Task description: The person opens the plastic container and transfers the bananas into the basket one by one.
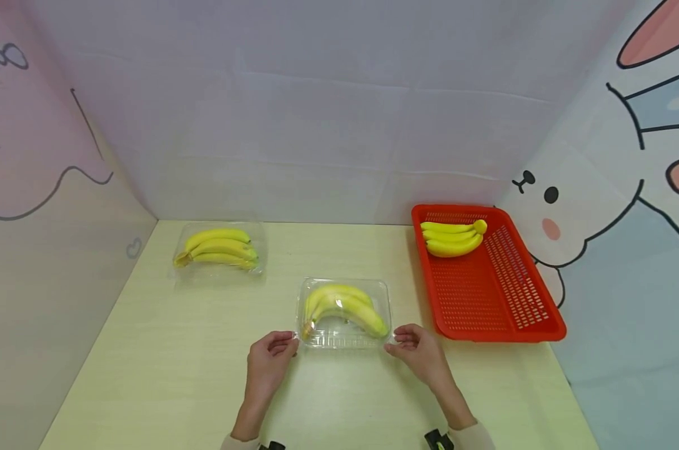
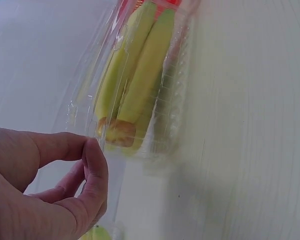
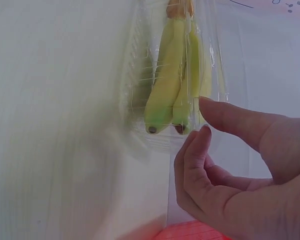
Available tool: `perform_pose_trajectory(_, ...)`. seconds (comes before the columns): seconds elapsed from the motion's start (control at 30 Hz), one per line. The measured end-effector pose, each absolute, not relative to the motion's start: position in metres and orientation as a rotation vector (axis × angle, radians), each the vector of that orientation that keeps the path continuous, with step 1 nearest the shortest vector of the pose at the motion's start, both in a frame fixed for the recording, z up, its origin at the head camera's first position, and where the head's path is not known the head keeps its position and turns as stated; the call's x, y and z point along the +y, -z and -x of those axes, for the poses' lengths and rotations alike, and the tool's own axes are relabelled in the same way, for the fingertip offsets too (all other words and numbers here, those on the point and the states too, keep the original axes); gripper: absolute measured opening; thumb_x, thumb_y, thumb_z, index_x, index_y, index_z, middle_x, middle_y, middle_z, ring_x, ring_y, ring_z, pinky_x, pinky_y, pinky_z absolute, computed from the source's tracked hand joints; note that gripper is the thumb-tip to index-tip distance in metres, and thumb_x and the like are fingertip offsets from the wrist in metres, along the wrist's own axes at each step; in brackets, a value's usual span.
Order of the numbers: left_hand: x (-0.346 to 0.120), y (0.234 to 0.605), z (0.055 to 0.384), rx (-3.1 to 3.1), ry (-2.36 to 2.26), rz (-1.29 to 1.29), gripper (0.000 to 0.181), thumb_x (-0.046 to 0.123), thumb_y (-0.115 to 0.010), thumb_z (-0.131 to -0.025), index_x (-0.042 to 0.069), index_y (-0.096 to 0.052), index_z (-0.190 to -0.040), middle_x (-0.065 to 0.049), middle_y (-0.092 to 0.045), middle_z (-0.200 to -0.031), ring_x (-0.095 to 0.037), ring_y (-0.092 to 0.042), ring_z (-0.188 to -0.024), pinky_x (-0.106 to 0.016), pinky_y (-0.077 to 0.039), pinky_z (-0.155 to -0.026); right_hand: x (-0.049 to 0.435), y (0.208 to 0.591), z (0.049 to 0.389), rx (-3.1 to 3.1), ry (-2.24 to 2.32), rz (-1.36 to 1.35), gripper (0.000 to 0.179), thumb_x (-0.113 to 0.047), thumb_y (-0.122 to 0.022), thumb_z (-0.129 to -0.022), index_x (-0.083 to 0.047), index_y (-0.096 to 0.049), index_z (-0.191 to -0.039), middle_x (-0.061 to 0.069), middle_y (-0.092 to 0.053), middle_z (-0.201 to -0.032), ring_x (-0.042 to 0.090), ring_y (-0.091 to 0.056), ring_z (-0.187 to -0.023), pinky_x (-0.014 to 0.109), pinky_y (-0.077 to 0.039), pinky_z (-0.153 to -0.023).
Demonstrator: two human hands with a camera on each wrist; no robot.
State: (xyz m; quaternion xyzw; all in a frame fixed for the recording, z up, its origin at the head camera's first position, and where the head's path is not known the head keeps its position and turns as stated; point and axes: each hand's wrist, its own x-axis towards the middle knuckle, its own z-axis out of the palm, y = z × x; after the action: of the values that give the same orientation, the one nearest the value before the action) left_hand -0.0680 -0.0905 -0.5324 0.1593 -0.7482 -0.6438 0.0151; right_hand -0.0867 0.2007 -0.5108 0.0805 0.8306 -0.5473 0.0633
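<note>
A clear plastic clamshell box [image 1: 339,342] with a bunch of bananas [image 1: 347,306] inside is in front of me, its lid lying over the fruit. At its near left corner my left hand [image 1: 269,364] pinches the rim between thumb and index finger, seen close in the left wrist view. My right hand [image 1: 420,355] is at the near right corner, thumb and curled fingers round the rim's edge. In the right wrist view the banana tips [image 3: 157,120] show through the box wall, right beside the thumb.
Back left on the table [image 1: 148,375] is another clear box [image 1: 260,240] holding a banana bunch [image 1: 221,247]. A red plastic basket [image 1: 474,306] stands at the right, with bananas [image 1: 451,240] at its far end. Printed cloth walls [image 1: 317,125] border the table at the back and sides.
</note>
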Motion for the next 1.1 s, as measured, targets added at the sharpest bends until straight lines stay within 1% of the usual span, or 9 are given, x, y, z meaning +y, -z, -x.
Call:
perform_pose_trajectory(0.2, -0.092, 0.532, 0.067, -2.333, 2.0, -0.491, 0.017, 0.001, -0.076, -0.09, -0.01, -0.073, -0.103, -0.015, -0.073, -0.092, -0.03, -0.074, -0.081, -0.023, -0.058, -0.066, 0.203, 0.51, 0.089, 2.566, 1.552, -0.193, 0.025, 0.003, -0.085, -0.079, 0.007, -0.068, -0.097, 0.01, -0.069, -0.086, 0.019, -0.066, -0.078, 0.021, -0.055, -0.068)
perform_pose_trajectory(0.37, -0.093, 0.53, 0.067, -2.341, 1.986, -0.488, 0.018, 0.002, -0.076, -0.09, -0.01, -0.073, -0.103, -0.016, -0.073, -0.092, -0.03, -0.074, -0.081, -0.022, -0.058, -0.065, 0.204, 0.508, 0.091, 2.566, 1.492, -0.147, 0.023, 0.002, -0.085, -0.081, 0.006, -0.068, -0.095, 0.008, -0.069, -0.085, 0.02, -0.067, -0.079, 0.022, -0.055, -0.068)
perform_pose_trajectory(0.53, -0.092, 0.53, 0.067, -2.332, 1.994, -0.501, 0.016, 0.0, -0.076, -0.09, -0.01, -0.073, -0.102, -0.016, -0.073, -0.091, -0.03, -0.074, -0.081, -0.024, -0.059, -0.066, 0.206, 0.505, 0.094, 2.53, 1.469, -0.1, 0.017, 0.002, -0.081, -0.084, 0.006, -0.067, -0.093, 0.008, -0.068, -0.082, 0.019, -0.064, -0.075, 0.023, -0.053, -0.063)
perform_pose_trajectory(0.7, -0.091, 0.529, 0.067, -2.318, 2.02, -0.509, 0.016, 0.0, -0.075, -0.09, -0.01, -0.073, -0.102, -0.016, -0.073, -0.091, -0.031, -0.074, -0.081, -0.029, -0.061, -0.068, 0.205, 0.499, 0.095, 2.514, 1.438, -0.089, 0.015, -0.001, -0.078, -0.088, 0.005, -0.066, -0.094, 0.007, -0.066, -0.081, 0.018, -0.061, -0.072, 0.024, -0.051, -0.06)
perform_pose_trajectory(0.8, -0.091, 0.529, 0.067, -2.314, 2.035, -0.511, 0.017, 0.0, -0.075, -0.09, -0.01, -0.073, -0.103, -0.016, -0.073, -0.092, -0.03, -0.074, -0.081, -0.033, -0.061, -0.07, 0.206, 0.497, 0.095, 2.505, 1.442, -0.117, 0.019, -0.003, -0.078, -0.09, 0.004, -0.065, -0.102, 0.006, -0.066, -0.083, 0.018, -0.06, -0.073, 0.024, -0.051, -0.061)
perform_pose_trajectory(0.93, -0.092, 0.528, 0.068, -2.32, 2.03, -0.524, 0.018, 0.002, -0.075, -0.09, -0.01, -0.073, -0.104, -0.015, -0.073, -0.091, -0.03, -0.073, -0.08, -0.033, -0.061, -0.069, 0.209, 0.503, 0.094, 2.514, 1.494, -0.066, 0.029, -0.002, -0.078, -0.09, 0.004, -0.059, -0.111, 0.007, -0.066, -0.086, 0.018, -0.061, -0.075, 0.023, -0.052, -0.063)
perform_pose_trajectory(1.1, -0.093, 0.527, 0.069, -2.329, 2.022, -0.541, 0.02, 0.003, -0.075, -0.09, -0.009, -0.072, -0.106, -0.013, -0.073, -0.091, -0.028, -0.073, -0.078, -0.032, -0.061, -0.067, 0.211, 0.515, 0.092, 2.639, 1.491, 0.094, 0.019, -0.004, -0.08, -0.088, -0.002, -0.066, -0.101, 0.004, -0.067, -0.089, 0.015, -0.064, -0.078, 0.025, -0.056, -0.07)
